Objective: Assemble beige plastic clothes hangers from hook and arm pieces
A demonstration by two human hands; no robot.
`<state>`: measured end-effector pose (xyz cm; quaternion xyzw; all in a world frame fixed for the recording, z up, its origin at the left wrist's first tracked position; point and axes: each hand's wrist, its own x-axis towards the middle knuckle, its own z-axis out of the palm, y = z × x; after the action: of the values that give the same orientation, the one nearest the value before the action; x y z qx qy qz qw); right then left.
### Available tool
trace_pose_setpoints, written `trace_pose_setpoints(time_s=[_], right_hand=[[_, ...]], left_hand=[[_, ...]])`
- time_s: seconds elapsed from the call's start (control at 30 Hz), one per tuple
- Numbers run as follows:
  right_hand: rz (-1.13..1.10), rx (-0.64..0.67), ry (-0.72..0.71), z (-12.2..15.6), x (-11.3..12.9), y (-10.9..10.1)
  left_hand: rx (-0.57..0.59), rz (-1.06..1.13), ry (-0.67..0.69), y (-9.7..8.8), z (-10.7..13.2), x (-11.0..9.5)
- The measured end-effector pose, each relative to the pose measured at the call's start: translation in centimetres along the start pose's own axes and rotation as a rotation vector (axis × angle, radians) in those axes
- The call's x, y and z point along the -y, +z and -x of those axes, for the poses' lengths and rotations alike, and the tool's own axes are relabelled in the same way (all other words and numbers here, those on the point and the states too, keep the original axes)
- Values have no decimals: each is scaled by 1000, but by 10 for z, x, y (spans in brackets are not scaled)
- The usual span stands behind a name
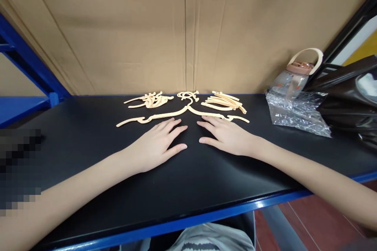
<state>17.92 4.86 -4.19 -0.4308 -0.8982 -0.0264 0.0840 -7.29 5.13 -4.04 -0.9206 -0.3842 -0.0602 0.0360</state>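
My left hand (156,145) and my right hand (225,135) lie flat, palms down, on a black tabletop (176,188), fingers stretched out and holding nothing. Just beyond the fingertips lies an assembled cream plastic hanger (165,115), its hook (187,95) pointing away from me. My right fingertips touch or nearly touch its right arm. A pile of loose cream hanger arms (150,100) sits behind it on the left. Another pile of cream hanger arms (224,102) sits on the right.
A clear water bottle with a pink lid and cream handle (296,74) rests on crinkled clear plastic (297,113) at the right. A black bag (347,98) lies beyond it. A cardboard wall (176,27) backs the table; a blue frame (26,74) stands left.
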Motion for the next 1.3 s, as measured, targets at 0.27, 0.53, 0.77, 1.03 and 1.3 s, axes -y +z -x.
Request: trace_pose_setpoints(time_s=[0.27,0.53,0.77,1.03,1.3], right_hand=[[58,-91,-15,-7,-13,6],[42,-38,72,-11,-23,11],[-36,-9,61,-11,-27,9],[-68,-201,81,-18,-29,7],[34,-125,116,-61,-50,3]], left_hand=[[-99,-27,-196,10,-9,17],[-85,-19,-236,8,-11,21],[-93,-2,-230,7,-13,22],[-117,8,-246,9,-9,20],[-100,-5,-125,6,-5,8]])
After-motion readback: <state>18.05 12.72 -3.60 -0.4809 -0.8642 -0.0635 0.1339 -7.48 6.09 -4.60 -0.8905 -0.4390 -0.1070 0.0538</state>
